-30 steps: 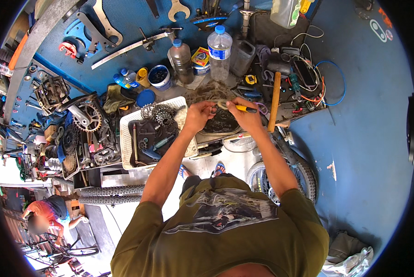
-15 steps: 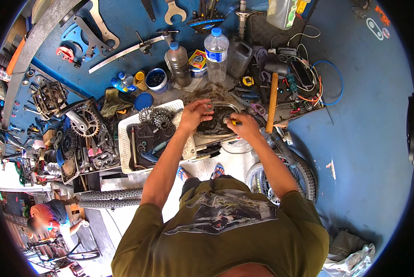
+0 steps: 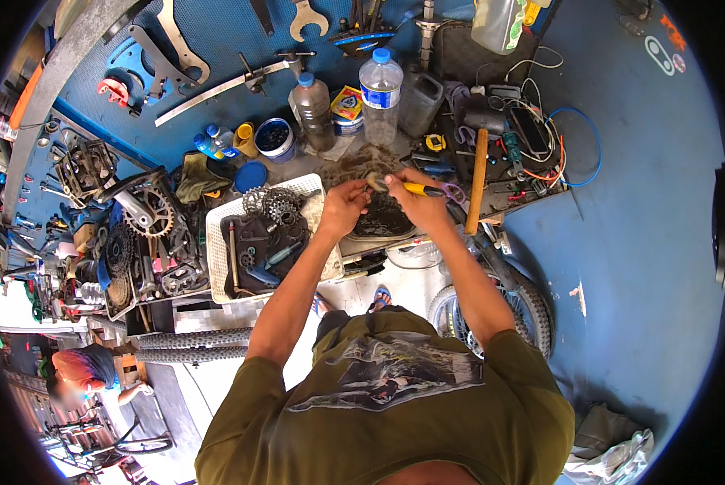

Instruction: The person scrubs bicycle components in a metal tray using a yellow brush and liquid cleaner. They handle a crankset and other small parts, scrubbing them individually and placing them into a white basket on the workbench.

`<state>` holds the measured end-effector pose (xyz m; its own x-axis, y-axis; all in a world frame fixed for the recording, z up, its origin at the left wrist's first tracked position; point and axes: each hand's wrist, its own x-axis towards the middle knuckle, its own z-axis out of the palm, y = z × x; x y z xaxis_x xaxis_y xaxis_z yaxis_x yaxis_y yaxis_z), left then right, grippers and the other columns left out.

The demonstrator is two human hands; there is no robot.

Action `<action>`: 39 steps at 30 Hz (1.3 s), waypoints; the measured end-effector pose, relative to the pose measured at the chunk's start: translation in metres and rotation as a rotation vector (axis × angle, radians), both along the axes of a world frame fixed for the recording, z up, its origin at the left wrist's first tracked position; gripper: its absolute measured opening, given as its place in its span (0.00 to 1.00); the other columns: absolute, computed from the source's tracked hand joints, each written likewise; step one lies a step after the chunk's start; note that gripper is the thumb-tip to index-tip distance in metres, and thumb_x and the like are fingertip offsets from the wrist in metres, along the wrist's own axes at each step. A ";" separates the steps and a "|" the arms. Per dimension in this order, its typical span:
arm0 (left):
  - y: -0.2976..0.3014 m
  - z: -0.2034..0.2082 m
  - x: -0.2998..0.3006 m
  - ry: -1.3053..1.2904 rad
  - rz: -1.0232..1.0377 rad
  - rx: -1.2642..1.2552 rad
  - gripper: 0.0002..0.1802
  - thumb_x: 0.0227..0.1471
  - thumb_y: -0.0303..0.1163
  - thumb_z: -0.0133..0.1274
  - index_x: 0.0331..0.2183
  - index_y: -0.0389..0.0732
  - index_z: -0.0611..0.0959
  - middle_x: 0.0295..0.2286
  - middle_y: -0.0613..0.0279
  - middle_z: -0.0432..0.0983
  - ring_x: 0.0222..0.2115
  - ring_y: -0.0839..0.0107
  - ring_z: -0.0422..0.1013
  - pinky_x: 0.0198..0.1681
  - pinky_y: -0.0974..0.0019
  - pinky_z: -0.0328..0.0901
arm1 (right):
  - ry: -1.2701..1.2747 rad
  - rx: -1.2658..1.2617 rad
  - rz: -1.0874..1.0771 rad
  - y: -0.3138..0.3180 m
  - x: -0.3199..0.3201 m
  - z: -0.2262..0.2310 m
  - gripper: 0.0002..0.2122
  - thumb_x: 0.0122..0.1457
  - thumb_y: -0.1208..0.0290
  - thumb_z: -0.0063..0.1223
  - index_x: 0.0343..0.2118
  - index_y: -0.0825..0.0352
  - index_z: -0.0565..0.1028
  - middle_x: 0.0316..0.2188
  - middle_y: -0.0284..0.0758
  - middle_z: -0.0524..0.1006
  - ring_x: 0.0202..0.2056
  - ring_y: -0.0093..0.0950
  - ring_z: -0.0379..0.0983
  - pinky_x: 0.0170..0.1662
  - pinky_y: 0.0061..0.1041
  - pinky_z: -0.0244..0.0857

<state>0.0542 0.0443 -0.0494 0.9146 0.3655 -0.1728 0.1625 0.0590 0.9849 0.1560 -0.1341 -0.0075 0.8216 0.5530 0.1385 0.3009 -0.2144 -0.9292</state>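
Note:
Above a metal tray of dark, dirty liquid, my two hands are close together. My right hand is closed round a brush with a yellow and black handle, its pale bristles pointing left. Those bristles meet the fingertips of my left hand, which pinch a small part mostly hidden by the fingers and brush. Left of the tray, a white plastic basket holds bicycle sprockets, a dark tray and tools.
A large clear bottle, a brown-tinted bottle and a grey jug stand behind the tray. At right, a wooden handle lies near tangled cables. A bicycle wheel stands below the bench; another person is at far left.
The brush has risen from the tray and moved left to the part in my left hand. My left fingers, spread round a small ring-shaped part before, are now drawn closer together.

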 end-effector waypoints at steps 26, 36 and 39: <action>0.009 0.020 0.003 0.110 -0.118 0.106 0.12 0.70 0.26 0.48 0.49 0.35 0.83 0.31 0.65 0.79 0.29 0.77 0.76 0.30 0.70 0.78 | 0.082 0.044 0.221 -0.028 -0.006 0.011 0.11 0.63 0.66 0.66 0.37 0.71 0.84 0.28 0.34 0.83 0.32 0.19 0.77 0.37 0.25 0.69; 0.010 0.021 -0.001 0.102 -0.088 -0.143 0.19 0.68 0.23 0.49 0.58 0.37 0.79 0.41 0.56 0.81 0.38 0.68 0.81 0.36 0.67 0.81 | -0.211 -0.300 0.098 -0.037 0.006 -0.036 0.16 0.64 0.54 0.63 0.33 0.64 0.81 0.29 0.40 0.83 0.31 0.42 0.80 0.37 0.38 0.72; 0.009 0.009 0.001 0.055 -0.080 -0.110 0.22 0.66 0.20 0.50 0.60 0.32 0.77 0.42 0.54 0.81 0.39 0.68 0.80 0.38 0.65 0.81 | 0.145 -0.045 0.016 -0.024 0.006 -0.026 0.16 0.66 0.53 0.60 0.35 0.64 0.79 0.25 0.33 0.81 0.24 0.27 0.77 0.29 0.31 0.70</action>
<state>0.0548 0.0532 -0.0402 0.9282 0.2674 -0.2589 0.2250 0.1510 0.9626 0.1622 -0.1577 -0.0339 0.8222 0.5692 -0.0062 0.1677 -0.2527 -0.9529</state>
